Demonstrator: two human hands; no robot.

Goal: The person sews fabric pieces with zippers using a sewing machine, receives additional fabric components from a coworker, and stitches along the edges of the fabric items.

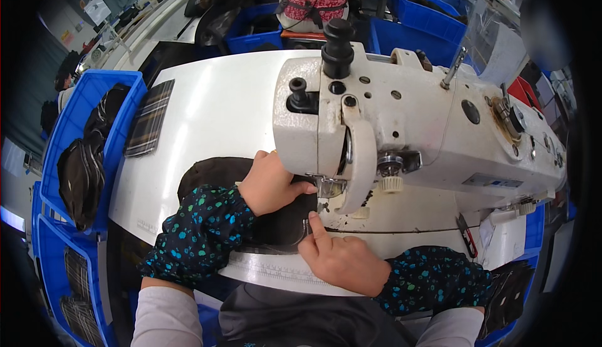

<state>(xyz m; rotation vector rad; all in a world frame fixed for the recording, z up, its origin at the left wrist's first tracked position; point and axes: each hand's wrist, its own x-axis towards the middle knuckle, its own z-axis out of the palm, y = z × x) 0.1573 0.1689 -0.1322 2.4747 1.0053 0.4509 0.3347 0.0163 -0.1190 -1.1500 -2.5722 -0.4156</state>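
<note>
Bare tabletop [207, 109] opens beyond the dark fabric [276, 225], which runs under the sewing machine [426, 127] blocking the right. The left hand [271, 187] lies half-spread over it; the right hand [345, 259], index finger extended, is at its edge; grips unclear. Plaid cloth [149, 121] and a blue bin [59, 124] line the left edge.

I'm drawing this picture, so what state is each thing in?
Left hand: resting on dark cloth.
Right hand: index finger outstretched, others curled.
Dark cloth: spread on the table, partly covered.
Sewing machine: upright; running or stopped, can't tell.
Plaid cloth: lying flat.
Upper left blue bin: open, holding dark pieces.
Red-and-black tool: lying down.
</note>
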